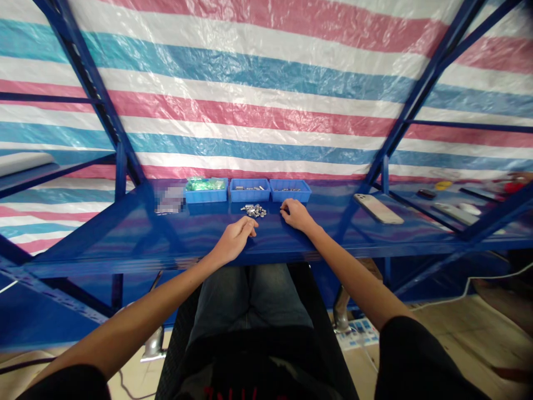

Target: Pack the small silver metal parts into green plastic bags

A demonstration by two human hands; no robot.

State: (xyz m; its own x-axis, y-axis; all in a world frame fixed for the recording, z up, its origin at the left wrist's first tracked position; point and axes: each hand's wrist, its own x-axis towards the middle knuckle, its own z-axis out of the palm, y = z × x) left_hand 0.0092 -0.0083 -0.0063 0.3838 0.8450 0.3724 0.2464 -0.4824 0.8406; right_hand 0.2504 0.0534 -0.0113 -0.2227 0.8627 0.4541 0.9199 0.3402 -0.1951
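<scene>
A small heap of several grey metal parts (254, 210) lies on the blue shelf (175, 236) in front of three blue bins. My left hand (235, 237) rests on the shelf just below and left of the heap, its fingers curled into a pinch; what they hold, if anything, is too small to name. My right hand (295, 214) rests to the right of the heap, fingers curled down against the shelf surface, and I cannot see anything in them.
Left blue bin (206, 190) holds green pieces, the middle bin (249, 189) and right bin (290, 190) hold metal parts. A phone (378, 209) lies on the shelf at right. Blue rack posts stand at both sides, a striped tarp hangs behind.
</scene>
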